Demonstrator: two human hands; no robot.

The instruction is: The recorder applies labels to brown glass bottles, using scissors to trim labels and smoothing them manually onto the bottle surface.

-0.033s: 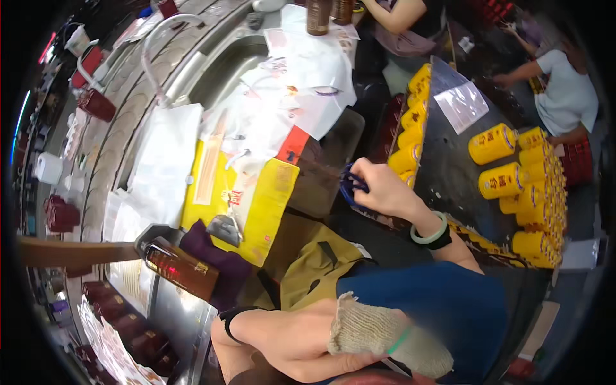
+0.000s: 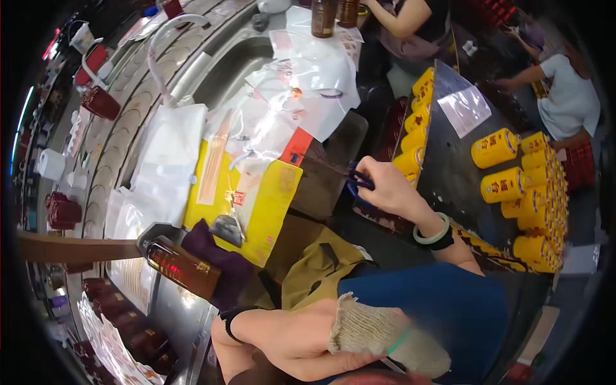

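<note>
My right hand (image 2: pixel 389 186) reaches forward from the right, a pale green bangle (image 2: pixel 432 229) and a black band on its wrist. Its fingers are closed round a dark blue looped handle (image 2: pixel 360 179), the rest of which is mostly hidden. The hand is beside a row of yellow cans (image 2: pixel 410 135) along a dark board. Close to me at the lower middle, my left hand (image 2: pixel 289 340) points right, a black band on its wrist. A beige knit covering (image 2: pixel 369 327) with a green line hides its fingers; the thumb presses beneath, and whatever they grip is unclear.
Yellow cans (image 2: pixel 504 186) stand at the right beside a dark tabletop. Plastic sheets, a yellow board (image 2: pixel 282 192) and a sink (image 2: pixel 237 61) lie at the left. A wooden-handled tool (image 2: pixel 83 247) lies by a brown bottle (image 2: pixel 181 266). Another person (image 2: pixel 410 25) is ahead, with others at right.
The whole view has shifted slightly to the right and down. Less of the dark blue loop shows beside my right hand now. My left hand stays in about the same place.
</note>
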